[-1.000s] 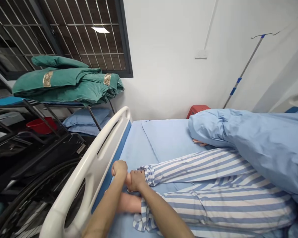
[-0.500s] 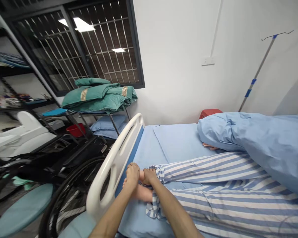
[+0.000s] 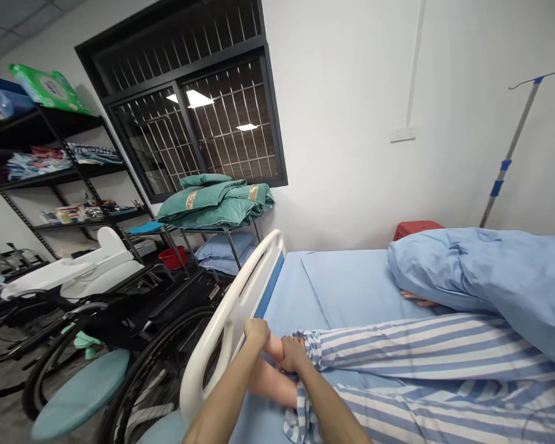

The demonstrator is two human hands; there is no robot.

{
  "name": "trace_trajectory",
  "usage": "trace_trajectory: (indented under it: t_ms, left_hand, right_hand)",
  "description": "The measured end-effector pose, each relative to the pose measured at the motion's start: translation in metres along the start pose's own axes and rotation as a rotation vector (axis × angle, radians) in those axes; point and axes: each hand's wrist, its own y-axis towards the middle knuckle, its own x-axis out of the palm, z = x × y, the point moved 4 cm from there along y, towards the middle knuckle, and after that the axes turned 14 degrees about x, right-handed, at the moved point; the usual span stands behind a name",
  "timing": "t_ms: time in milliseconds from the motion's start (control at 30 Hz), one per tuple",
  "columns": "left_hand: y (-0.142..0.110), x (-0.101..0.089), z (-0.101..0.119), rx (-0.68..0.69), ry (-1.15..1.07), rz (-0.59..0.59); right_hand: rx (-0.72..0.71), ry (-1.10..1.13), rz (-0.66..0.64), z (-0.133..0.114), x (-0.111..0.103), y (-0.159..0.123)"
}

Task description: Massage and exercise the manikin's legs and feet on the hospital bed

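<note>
Someone lies on the bed in blue-and-white striped trousers (image 3: 398, 345), covered above by a light blue quilt (image 3: 490, 265). My left hand (image 3: 258, 331) is closed around the front of the far bare foot (image 3: 274, 347), close to the bed's white footboard (image 3: 231, 308). Around the ankle of that same leg my right hand (image 3: 294, 354) is wrapped, just beside the trouser cuff (image 3: 313, 346). The near bare foot (image 3: 272, 383) lies under my left forearm, its toes hidden. Fingers of the lying person's hand (image 3: 419, 299) show below the quilt edge.
Left of the footboard stand a wheelchair (image 3: 166, 333) and a round teal stool (image 3: 81, 394). Folded green bedding (image 3: 217, 203) lies on a rack under the barred window. Behind the bed are a red stool (image 3: 416, 229) and an IV pole (image 3: 513, 148).
The view has swung left and up, so the bed and hands sit lower and further right. Both hands keep their hold on the far foot and ankle.
</note>
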Motion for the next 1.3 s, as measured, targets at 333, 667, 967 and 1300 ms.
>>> trace_trajectory:
  t_ms: [333, 667, 967, 1300]
  left_hand:
    - [0.029, 0.014, 0.01, -0.043, 0.087, -0.013]
    - [0.049, 0.031, 0.016, -0.006, 0.012, 0.018]
    - [0.011, 0.026, 0.026, 0.079, 0.071, 0.127]
    - [-0.065, 0.022, 0.023, 0.239, 0.16, 0.303]
  right_hand:
    - [-0.016, -0.016, 0.01, 0.001, 0.0, -0.001]
    - [-0.008, -0.026, -0.012, 0.0, -0.008, -0.005]
    - [-0.011, -0.09, -0.033, 0.003, -0.005, -0.006]
    - [-0.022, -0.089, 0.039, -0.005, -0.021, -0.023]
